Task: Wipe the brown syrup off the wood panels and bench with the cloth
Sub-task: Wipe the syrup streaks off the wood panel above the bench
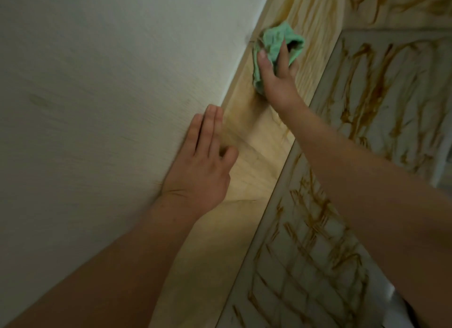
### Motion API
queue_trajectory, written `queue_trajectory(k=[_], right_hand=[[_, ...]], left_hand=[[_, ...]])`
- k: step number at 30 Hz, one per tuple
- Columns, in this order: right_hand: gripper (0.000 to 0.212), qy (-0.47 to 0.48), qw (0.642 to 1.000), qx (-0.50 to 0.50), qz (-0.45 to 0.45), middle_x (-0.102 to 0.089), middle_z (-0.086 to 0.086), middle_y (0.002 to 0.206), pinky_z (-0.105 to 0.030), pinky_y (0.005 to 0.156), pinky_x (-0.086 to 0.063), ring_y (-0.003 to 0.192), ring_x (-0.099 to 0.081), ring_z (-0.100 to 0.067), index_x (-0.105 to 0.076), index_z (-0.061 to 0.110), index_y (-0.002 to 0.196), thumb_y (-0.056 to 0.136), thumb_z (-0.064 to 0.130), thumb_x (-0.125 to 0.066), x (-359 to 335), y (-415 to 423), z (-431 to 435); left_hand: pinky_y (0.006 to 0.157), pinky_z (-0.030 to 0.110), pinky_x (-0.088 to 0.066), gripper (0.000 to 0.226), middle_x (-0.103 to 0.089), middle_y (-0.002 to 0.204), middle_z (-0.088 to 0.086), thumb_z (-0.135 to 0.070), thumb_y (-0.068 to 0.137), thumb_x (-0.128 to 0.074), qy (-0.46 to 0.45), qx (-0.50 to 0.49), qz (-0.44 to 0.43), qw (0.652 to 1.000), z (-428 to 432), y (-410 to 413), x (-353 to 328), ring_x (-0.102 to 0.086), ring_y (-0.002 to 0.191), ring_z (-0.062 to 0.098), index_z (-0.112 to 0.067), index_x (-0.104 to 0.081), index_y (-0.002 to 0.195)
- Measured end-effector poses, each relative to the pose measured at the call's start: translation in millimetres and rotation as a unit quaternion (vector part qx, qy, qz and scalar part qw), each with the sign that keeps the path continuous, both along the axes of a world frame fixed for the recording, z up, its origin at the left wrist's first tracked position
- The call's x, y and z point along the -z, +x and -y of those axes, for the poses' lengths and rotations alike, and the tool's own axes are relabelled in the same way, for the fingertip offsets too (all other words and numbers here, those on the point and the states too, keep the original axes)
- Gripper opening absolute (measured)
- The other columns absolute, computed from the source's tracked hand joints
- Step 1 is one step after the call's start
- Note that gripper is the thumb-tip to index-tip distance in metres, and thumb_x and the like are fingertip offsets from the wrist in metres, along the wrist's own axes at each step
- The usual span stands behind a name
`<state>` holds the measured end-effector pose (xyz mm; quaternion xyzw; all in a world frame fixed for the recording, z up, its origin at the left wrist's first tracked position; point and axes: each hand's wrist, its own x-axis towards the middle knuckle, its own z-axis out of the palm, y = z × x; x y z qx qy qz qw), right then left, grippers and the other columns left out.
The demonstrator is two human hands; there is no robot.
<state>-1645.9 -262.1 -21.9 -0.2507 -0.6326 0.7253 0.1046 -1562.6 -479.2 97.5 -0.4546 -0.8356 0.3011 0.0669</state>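
Observation:
A pale wood panel (247, 171) runs diagonally from the bottom middle to the top right, beside a white wall. My right hand (277, 80) presses a crumpled green cloth (276, 44) flat against the panel near its upper end, fingers straight over the cloth. My left hand (200, 161) rests flat with straight fingers where the wall meets the panel, lower down. Brown syrup streaks (315, 7) cover the panel above the cloth. The stretch of panel between my two hands looks only faintly smeared.
A white wall (97, 95) fills the left side. To the right of the panel lies a grey-white surface (305, 278) crossed by many brown syrup lines. Another streaked wood panel (403, 2) spans the top right.

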Motion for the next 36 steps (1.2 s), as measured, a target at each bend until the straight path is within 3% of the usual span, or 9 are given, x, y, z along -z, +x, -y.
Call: queue_trajectory(k=[7, 9, 12, 14, 17, 21, 26, 31, 36], right_hand=[[0.08, -0.113, 0.967, -0.062, 0.218, 0.01, -0.014, 0.172, -0.05, 0.126, -0.006, 0.159, -0.001, -0.033, -0.004, 0.031, 0.166, 0.102, 0.071, -0.031, 62, 79, 95], [0.072, -0.098, 0.975, -0.077, 0.186, 0.0, -0.012, 0.172, -0.048, 0.126, -0.007, 0.158, -0.007, -0.029, -0.011, 0.03, 0.166, 0.105, 0.063, -0.032, 51, 87, 100], [0.055, -0.006, 1.0, 0.001, 0.014, -0.023, -0.008, 0.157, -0.045, 0.124, -0.018, 0.143, -0.025, -0.022, -0.037, 0.032, 0.153, 0.102, 0.052, -0.042, 11, 62, 85], [0.054, 0.046, 0.997, 0.03, -0.045, -0.013, -0.012, 0.166, -0.048, 0.127, -0.01, 0.155, -0.012, -0.029, -0.033, 0.032, 0.157, 0.106, 0.046, -0.042, -12, 35, 62], [0.058, 0.025, 0.998, 0.052, 0.013, 0.003, -0.008, 0.173, -0.048, 0.127, 0.004, 0.159, 0.01, -0.029, -0.018, 0.028, 0.165, 0.112, 0.047, -0.029, -1, -2, 23], [0.066, -0.103, 0.98, 0.01, 0.171, 0.008, -0.008, 0.173, -0.055, 0.128, 0.001, 0.16, 0.005, -0.031, -0.01, 0.034, 0.165, 0.107, 0.063, -0.019, 30, 16, 32], [0.078, -0.015, 0.984, -0.124, 0.13, 0.001, -0.011, 0.173, -0.049, 0.126, -0.001, 0.159, 0.0, -0.029, -0.007, 0.017, 0.166, 0.106, 0.063, -0.026, 12, 83, 88], [0.074, 0.006, 0.996, -0.045, 0.077, 0.006, -0.007, 0.173, -0.052, 0.127, -0.007, 0.159, -0.003, -0.03, -0.007, 0.035, 0.165, 0.104, 0.067, -0.03, -29, 26, 24], [0.077, -0.058, 0.986, -0.023, 0.153, 0.014, -0.011, 0.172, -0.054, 0.126, -0.002, 0.159, 0.004, -0.034, -0.003, 0.036, 0.165, 0.101, 0.073, -0.025, 11, 13, 24]], left_hand=[[0.125, 0.06, 0.004, 0.045, 0.005, 0.161, 0.043, -0.025, 0.094, -0.044, -0.003, -0.007, 0.003, 1.0, 0, 0, -1, 0.007, 0.154, 0.054, -0.011, -0.045, 0.137], [0.125, 0.061, 0.007, 0.05, 0.008, 0.161, 0.044, -0.028, 0.095, -0.043, -0.015, -0.014, 0.002, 1.0, -1, 0, -2, 0.009, 0.153, 0.054, -0.011, -0.043, 0.142], [0.125, 0.062, 0.007, 0.054, 0.01, 0.16, 0.044, -0.03, 0.097, -0.039, -0.025, -0.009, 0.005, 1.0, -1, 0, -1, 0.01, 0.152, 0.055, -0.012, -0.04, 0.149], [0.124, 0.062, 0.007, 0.054, 0.01, 0.159, 0.045, -0.03, 0.097, -0.038, -0.025, -0.007, 0.007, 1.0, -1, 0, -1, 0.009, 0.152, 0.056, -0.012, -0.041, 0.148], [0.124, 0.063, 0.006, 0.052, 0.009, 0.159, 0.046, -0.029, 0.097, -0.04, -0.024, -0.005, 0.0, 1.0, 0, -2, 0, 0.007, 0.152, 0.057, -0.01, -0.043, 0.145], [0.124, 0.063, 0.006, 0.049, 0.005, 0.159, 0.046, -0.027, 0.096, -0.04, -0.023, 0.001, 0.005, 1.0, 0, -1, 1, 0.005, 0.152, 0.057, -0.01, -0.044, 0.141], [0.122, 0.063, 0.012, 0.053, 0.017, 0.157, 0.046, -0.03, 0.098, -0.03, -0.036, -0.006, -0.019, 0.999, -2, 0, -1, 0.014, 0.151, 0.058, -0.011, -0.036, 0.148], [0.122, 0.063, 0.015, 0.053, 0.017, 0.157, 0.046, -0.034, 0.1, -0.031, -0.041, -0.009, -0.036, 0.998, -2, 1, -3, 0.014, 0.15, 0.058, -0.011, -0.04, 0.146], [0.125, 0.062, 0.006, 0.048, 0.007, 0.16, 0.045, -0.03, 0.098, -0.038, -0.023, -0.005, -0.014, 1.0, -3, -2, -1, 0.006, 0.153, 0.056, -0.009, -0.046, 0.14]])
